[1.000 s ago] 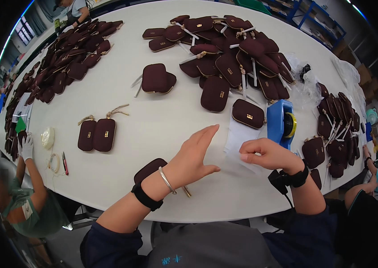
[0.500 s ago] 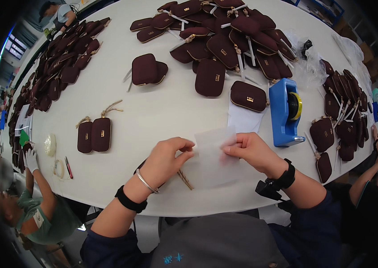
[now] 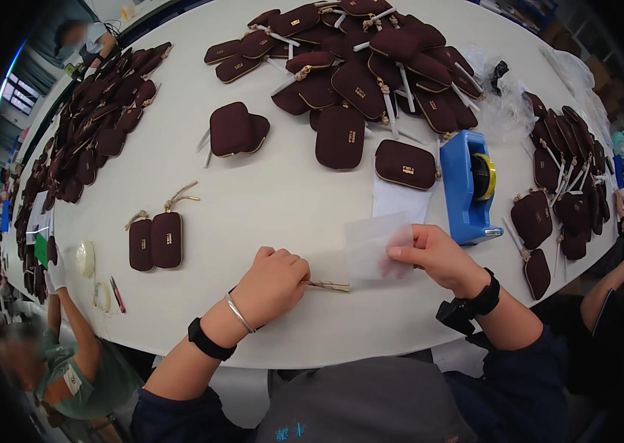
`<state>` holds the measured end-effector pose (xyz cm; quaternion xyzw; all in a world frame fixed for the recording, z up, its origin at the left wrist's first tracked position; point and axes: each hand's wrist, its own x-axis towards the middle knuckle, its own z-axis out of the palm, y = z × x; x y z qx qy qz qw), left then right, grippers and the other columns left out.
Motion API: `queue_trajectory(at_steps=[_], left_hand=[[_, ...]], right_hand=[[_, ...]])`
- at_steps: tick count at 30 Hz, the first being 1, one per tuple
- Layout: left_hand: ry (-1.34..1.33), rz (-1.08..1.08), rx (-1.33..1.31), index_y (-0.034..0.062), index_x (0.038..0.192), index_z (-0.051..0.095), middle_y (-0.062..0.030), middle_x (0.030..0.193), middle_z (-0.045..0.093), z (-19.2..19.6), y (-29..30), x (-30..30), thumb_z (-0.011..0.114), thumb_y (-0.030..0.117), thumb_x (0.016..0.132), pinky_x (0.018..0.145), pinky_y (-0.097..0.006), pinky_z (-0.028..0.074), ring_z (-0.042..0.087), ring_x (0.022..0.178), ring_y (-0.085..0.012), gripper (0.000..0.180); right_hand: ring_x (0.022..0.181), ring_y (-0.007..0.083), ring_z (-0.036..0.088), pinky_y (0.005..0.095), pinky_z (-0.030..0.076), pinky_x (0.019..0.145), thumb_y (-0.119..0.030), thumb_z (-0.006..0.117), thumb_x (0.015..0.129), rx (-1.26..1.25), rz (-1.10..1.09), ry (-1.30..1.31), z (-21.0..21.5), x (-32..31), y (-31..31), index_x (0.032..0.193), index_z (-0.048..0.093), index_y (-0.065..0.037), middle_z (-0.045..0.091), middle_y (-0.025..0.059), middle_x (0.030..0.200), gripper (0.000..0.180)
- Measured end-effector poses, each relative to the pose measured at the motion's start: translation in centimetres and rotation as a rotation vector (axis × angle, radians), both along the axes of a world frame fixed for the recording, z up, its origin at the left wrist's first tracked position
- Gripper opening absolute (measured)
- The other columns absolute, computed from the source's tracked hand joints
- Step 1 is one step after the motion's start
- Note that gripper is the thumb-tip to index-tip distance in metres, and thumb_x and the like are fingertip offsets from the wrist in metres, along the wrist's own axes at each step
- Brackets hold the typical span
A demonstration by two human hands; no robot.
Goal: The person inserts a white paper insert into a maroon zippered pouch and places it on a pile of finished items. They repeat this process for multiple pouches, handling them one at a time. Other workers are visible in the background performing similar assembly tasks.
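My right hand [image 3: 441, 257] pinches a thin, translucent white sheet of paper [image 3: 367, 240] between thumb and fingers, held above the table. To its left, my left hand [image 3: 271, 286] is closed with its back upward. Beige cord ends [image 3: 332, 286] stick out of it to the right, and the pouch they may belong to is hidden. Farther left, two dark maroon zip pouches [image 3: 167, 240] lie side by side with knotted cords at the top. Beyond the sheet, another maroon pouch [image 3: 405, 164] rests on a stack of white paper [image 3: 397, 203].
A blue tape dispenser [image 3: 459, 192] stands right of the paper stack. Heaped maroon pouches [image 3: 356, 85] cover the far table, with more piles at left [image 3: 109, 111] and right [image 3: 570, 184]. Clear plastic bags [image 3: 507, 111] lie at far right. Co-workers [image 3: 68, 362] sit at both sides.
My left hand has left the sheet's edge and closed around the cord, turning it to point right. My right hand has carried the sheet slightly right.
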<state>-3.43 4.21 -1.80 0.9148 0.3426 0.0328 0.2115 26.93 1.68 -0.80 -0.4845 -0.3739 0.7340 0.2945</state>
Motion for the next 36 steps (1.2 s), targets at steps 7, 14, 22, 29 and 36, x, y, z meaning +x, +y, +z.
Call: queue_trajectory(at_steps=[7, 14, 22, 29, 36], left_hand=[[-0.332, 0.219, -0.296, -0.0009, 0.094, 0.068, -0.0106, 0.078, 0.066, -0.3, -0.2, -0.8, 0.067, 0.001, 0.082, 0.067, -0.034, 0.049, 0.061, 0.070, -0.0266, 0.012], [-0.301, 0.262, -0.315, 0.0013, 0.094, 0.068, -0.0093, 0.076, 0.067, -0.4, -0.7, -1.4, 0.069, 0.006, 0.084, 0.072, -0.035, 0.048, 0.062, 0.068, -0.0256, 0.011], [-0.367, 0.243, -0.295, 0.0013, 0.106, 0.060, -0.0080, 0.078, 0.071, -0.7, -0.7, -0.9, 0.074, 0.011, 0.082, 0.079, -0.035, 0.050, 0.068, 0.081, -0.0242, 0.029], [-0.415, 0.228, -0.476, -0.0060, 0.123, 0.044, -0.0113, 0.082, 0.072, -0.8, -0.1, -1.4, 0.077, 0.005, 0.078, 0.081, -0.033, 0.053, 0.070, 0.086, -0.0257, 0.057], [-0.427, 0.257, -0.500, -0.0066, 0.128, 0.043, -0.0108, 0.081, 0.072, -0.9, -0.2, -1.3, 0.076, 0.004, 0.079, 0.081, -0.032, 0.053, 0.070, 0.084, -0.0255, 0.060]], right_hand=[[0.080, 0.0162, 0.070, 0.0253, 0.052, 0.065, -0.014, 0.065, 0.092, -0.119, -0.027, 0.109, -1.3, 0.4, 1.0, 0.103, 0.063, -0.001, 0.071, 0.0089, 0.093, 0.016], [0.069, 0.0090, 0.063, 0.0220, 0.047, 0.061, -0.015, 0.068, 0.091, -0.112, 0.012, -0.011, -2.4, -2.8, 1.2, 0.101, 0.065, -0.003, 0.071, 0.0059, 0.090, 0.016], [0.074, 0.0057, 0.055, 0.0219, 0.044, 0.068, -0.017, 0.069, 0.091, 0.082, 0.083, -0.171, -2.5, -5.4, 1.3, 0.100, 0.071, -0.001, 0.066, -0.0005, 0.084, 0.018], [0.082, 0.0101, 0.055, 0.0245, 0.044, 0.074, -0.024, 0.067, 0.092, 0.169, 0.195, -0.314, -3.1, -5.5, 2.4, 0.100, 0.073, -0.001, 0.062, 0.0022, 0.091, 0.025], [0.095, 0.0172, 0.058, 0.0298, 0.045, 0.086, -0.026, 0.074, 0.086, 0.201, 0.248, -0.171, -2.4, -6.2, 2.1, 0.099, 0.073, -0.002, 0.063, 0.0067, 0.100, 0.026]])
